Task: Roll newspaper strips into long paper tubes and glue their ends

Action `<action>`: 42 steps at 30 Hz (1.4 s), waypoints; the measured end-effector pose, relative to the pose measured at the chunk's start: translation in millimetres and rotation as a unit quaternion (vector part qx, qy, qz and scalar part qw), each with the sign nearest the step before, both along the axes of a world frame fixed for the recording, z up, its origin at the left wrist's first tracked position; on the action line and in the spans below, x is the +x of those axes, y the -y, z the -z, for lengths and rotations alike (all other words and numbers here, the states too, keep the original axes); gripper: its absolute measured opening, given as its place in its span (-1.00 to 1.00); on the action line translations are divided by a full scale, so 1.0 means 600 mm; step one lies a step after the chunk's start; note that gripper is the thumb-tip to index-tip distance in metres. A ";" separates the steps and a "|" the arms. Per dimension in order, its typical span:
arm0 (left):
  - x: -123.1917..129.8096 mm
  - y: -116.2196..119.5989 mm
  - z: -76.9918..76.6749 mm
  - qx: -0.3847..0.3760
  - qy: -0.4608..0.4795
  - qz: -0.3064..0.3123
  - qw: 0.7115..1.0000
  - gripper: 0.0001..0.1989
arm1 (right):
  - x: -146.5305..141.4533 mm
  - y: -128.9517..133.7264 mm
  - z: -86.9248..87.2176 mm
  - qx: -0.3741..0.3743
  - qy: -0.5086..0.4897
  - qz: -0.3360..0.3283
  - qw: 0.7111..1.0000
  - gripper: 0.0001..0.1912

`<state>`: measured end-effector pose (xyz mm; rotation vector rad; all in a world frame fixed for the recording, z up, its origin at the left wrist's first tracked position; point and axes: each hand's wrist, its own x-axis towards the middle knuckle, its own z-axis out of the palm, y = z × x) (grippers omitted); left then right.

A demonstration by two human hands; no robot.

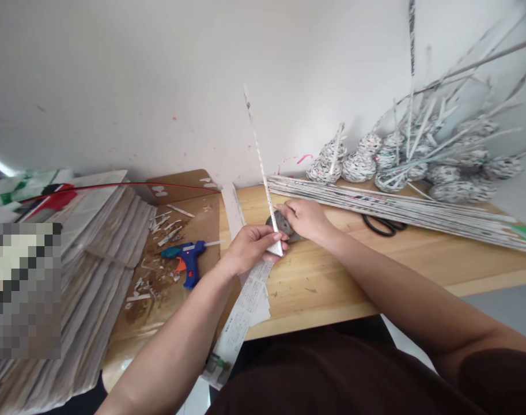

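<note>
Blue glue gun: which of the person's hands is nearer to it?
The left. The left hand, holding a thin paper rod, is to the right of the blue glue gun; the right hand is farther right, at a round grey object.

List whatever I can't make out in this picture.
Head view:
- Grey round object: partly covered by both hands.
- Black looped handles: what they belong to is hidden under paper rods.
- Newspaper stack: partly masked by pixelation, cut off by the left edge.
- Print on the newspaper strip: too small.
</note>
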<state>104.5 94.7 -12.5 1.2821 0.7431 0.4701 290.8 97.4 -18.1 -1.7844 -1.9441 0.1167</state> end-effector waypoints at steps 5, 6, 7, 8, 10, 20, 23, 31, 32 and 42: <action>0.000 0.001 -0.002 0.024 -0.008 0.010 1.000 -0.65 | 0.004 0.008 -0.009 0.154 -0.107 -0.026 0.982 -0.60; 0.000 0.001 -0.002 0.028 -0.010 0.012 0.999 -0.65 | 0.004 0.010 -0.011 0.169 -0.154 -0.046 0.972 -0.59; 0.001 0.001 -0.002 0.031 -0.013 0.014 0.999 -0.65 | 0.002 0.012 -0.014 0.163 -0.212 -0.070 0.961 -0.55; 0.001 0.001 -0.002 0.033 -0.017 0.014 0.999 -0.65 | 0.001 0.014 -0.017 0.134 -0.273 -0.098 0.947 -0.50; 0.002 0.002 -0.001 0.038 -0.024 0.015 0.999 -0.64 | -0.003 0.019 -0.025 0.035 -0.374 -0.152 0.914 -0.50; 0.008 0.006 0.005 0.034 -0.029 0.020 0.999 -0.66 | -0.001 0.022 -0.029 -0.180 -0.490 -0.237 0.819 -0.63; 0.009 0.005 0.009 0.036 -0.028 0.016 0.999 -0.67 | -0.002 0.021 -0.027 -0.183 -0.499 -0.230 0.815 -0.66; 0.008 0.008 0.012 0.036 -0.030 0.026 0.999 -0.65 | -0.011 0.019 -0.026 -0.141 -0.559 -0.170 0.799 -0.73; 0.007 0.008 0.012 0.035 -0.029 0.026 0.999 -0.65 | -0.011 0.017 -0.026 -0.129 -0.568 -0.159 0.797 -0.73; 0.008 0.005 0.014 0.036 -0.019 0.018 0.999 -0.65 | 0.001 0.016 -0.031 -0.143 -0.520 -0.184 0.822 -0.70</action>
